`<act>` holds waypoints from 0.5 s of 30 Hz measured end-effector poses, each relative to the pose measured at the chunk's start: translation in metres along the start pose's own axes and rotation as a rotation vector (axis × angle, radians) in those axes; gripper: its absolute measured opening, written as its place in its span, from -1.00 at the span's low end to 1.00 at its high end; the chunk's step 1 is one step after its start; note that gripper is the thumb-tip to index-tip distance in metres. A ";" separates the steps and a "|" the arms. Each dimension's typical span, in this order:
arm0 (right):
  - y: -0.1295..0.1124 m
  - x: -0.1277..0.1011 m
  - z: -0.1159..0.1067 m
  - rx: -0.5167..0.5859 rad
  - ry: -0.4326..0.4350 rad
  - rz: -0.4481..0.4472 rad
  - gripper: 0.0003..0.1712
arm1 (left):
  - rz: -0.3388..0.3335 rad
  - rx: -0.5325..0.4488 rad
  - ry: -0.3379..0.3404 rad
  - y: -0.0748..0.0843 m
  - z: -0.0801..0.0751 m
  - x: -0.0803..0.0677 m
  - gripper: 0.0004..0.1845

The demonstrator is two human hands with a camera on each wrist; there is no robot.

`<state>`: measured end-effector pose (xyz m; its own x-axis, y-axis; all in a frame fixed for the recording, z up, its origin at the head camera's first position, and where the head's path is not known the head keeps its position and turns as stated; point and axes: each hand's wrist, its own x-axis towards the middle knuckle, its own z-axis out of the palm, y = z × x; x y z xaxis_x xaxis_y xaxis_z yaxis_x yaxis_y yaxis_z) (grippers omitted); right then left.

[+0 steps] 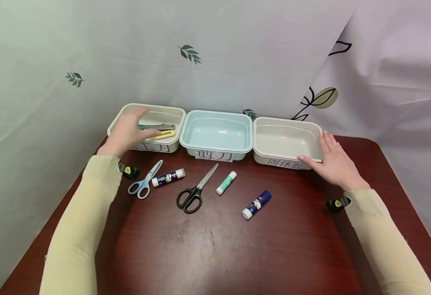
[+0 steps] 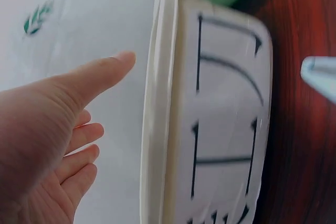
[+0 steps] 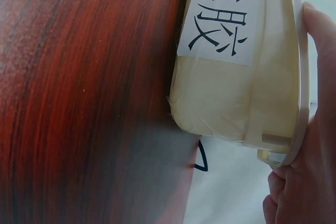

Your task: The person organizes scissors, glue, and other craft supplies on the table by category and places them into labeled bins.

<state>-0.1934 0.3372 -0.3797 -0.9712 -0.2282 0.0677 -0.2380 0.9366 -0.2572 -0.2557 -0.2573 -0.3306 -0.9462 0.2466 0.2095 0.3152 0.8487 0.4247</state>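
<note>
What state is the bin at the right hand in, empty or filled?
Empty: in the head view, the bin shows a bare interior; the three glue sticks lie outside on the table.

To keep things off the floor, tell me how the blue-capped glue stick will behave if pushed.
The blue-capped glue stick would probably roll sideways, being round and lying on its side. Its straight shape suggests stiffness. The shiny table may slow it little.
</note>
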 end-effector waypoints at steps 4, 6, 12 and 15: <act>0.001 0.000 0.001 0.001 0.007 -0.006 0.21 | 0.052 0.006 0.015 0.016 0.009 -0.003 -0.10; 0.001 0.000 0.001 0.004 0.009 -0.008 0.21 | 0.073 -0.004 0.017 0.024 0.014 -0.005 -0.10; 0.001 0.001 0.001 0.004 0.008 -0.013 0.21 | 0.189 -0.070 0.001 0.062 0.035 -0.015 -0.08; 0.002 0.001 0.002 0.004 0.010 -0.011 0.22 | 0.264 -0.079 -0.029 0.087 0.048 -0.021 -0.07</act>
<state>-0.1950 0.3383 -0.3823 -0.9684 -0.2361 0.0801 -0.2490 0.9330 -0.2598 -0.2118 -0.1661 -0.3406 -0.8318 0.4686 0.2976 0.5550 0.7143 0.4264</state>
